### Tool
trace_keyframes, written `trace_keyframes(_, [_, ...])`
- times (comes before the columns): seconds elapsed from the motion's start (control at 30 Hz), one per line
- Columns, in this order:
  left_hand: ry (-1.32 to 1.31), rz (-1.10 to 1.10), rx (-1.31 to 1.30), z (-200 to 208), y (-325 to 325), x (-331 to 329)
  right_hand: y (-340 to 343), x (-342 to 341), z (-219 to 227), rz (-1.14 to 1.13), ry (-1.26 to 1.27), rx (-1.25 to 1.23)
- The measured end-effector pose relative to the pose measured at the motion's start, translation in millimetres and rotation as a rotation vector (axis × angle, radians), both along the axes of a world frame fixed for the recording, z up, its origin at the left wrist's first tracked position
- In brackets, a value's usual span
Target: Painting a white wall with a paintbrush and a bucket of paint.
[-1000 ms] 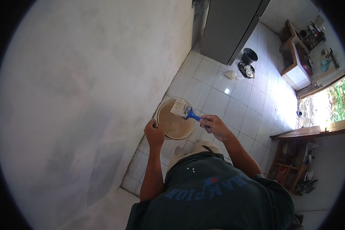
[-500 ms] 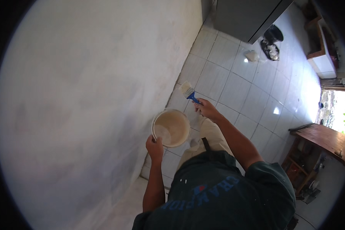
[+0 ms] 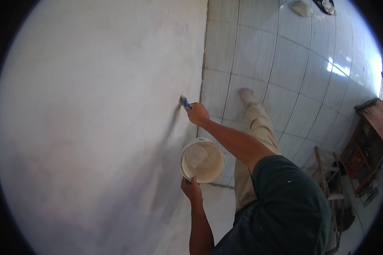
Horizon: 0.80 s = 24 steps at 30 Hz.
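My left hand (image 3: 192, 189) grips the near rim of a round bucket (image 3: 212, 171), thumb over the edge. Pale, cream-coloured material lies in the bucket, which is tilted so that its inside shows. Ahead of it, my right hand (image 3: 198, 113) is closed round the blue handle of a paintbrush (image 3: 186, 102). The bristles meet the whitish wall (image 3: 115, 85) low down, close to where it joins the floor. Most of the handle is hidden inside my fingers.
White tiles cover the floor (image 3: 251, 51) right of the wall. My bare foot (image 3: 246, 94) stands on them. A pale lump (image 3: 301, 8) and a dark item with white contents (image 3: 325, 6) lie far off. At the right are a wooden ladder (image 3: 321, 174) and a wooden cabinet (image 3: 361, 148).
The paintbrush in my right hand has gone from above the floor leftward onto the wall. My left hand and the bucket appear lower and further right. The view has shifted, and one leg is stretched forward.
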<state>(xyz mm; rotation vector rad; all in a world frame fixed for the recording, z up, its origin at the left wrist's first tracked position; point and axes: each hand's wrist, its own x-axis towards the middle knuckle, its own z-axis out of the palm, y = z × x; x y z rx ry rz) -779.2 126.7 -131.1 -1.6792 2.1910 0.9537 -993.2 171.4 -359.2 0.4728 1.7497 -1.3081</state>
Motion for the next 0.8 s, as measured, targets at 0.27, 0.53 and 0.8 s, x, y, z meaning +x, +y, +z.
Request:
trace_keyframes(0.27, [-0.11,-0.064,0.067,-35.5,-7.3,-7.3,91.7,3.1,4.2,0.208,0.374,-0.296])
trace_keyframes(0.53, [-0.15,-0.064,0.026,-33.8,-8.3,-8.1,74.4,-15.6,-182.9,0.228,0.154,0.096])
trace_keyframes(0.8, [-0.107,-0.089,0.079,-30.2,-6.0,-14.7,38.8,-8.7,-93.8,0.136,0.066,0.115])
